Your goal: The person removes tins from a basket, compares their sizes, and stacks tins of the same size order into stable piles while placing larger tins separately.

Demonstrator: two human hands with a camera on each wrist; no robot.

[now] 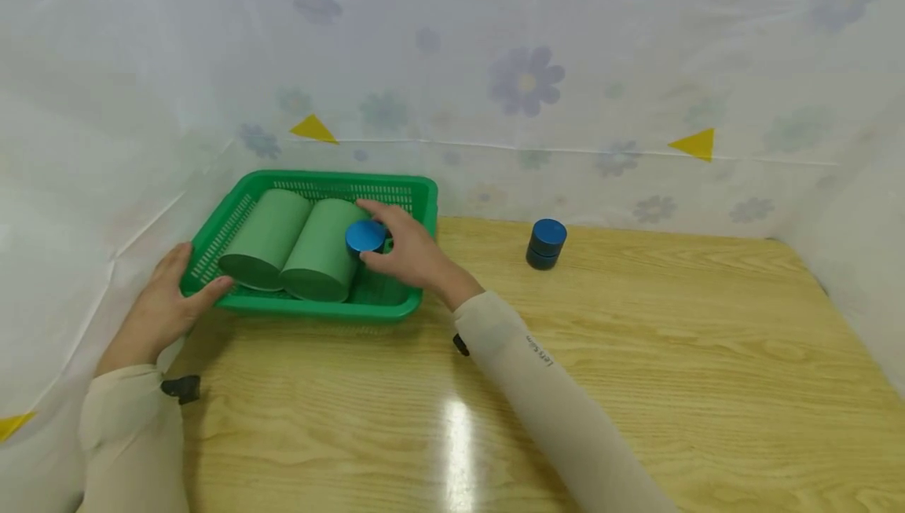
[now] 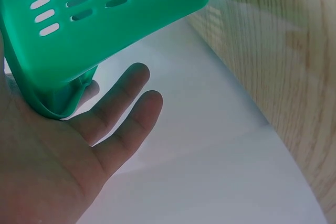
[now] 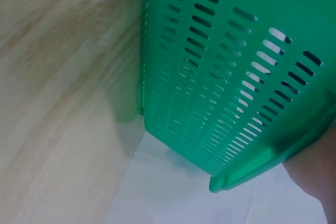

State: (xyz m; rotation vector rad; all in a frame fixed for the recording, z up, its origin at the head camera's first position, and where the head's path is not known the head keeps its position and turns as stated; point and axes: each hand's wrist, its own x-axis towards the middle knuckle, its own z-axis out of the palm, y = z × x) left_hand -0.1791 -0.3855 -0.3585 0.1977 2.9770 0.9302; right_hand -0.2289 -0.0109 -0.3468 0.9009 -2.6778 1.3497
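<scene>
Your left hand (image 1: 157, 310) is spread wide, thumb and straight fingers against the green basket's (image 1: 311, 307) corner. Your right hand (image 1: 413, 252) pinches a blue cylinder (image 1: 364, 237) over that basket. Two green cylinders (image 1: 321, 250) lie inside, between your hands. Second blue cylinder (image 1: 547, 243) stands right of your right hand, on the table (image 1: 636, 340).

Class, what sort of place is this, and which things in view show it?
Probably a screened-off work booth, rather than an ordinary room: a flowered sheet hangs behind the wood-grain table, and yellow triangles stand out on the sheet, perhaps as markers.
</scene>
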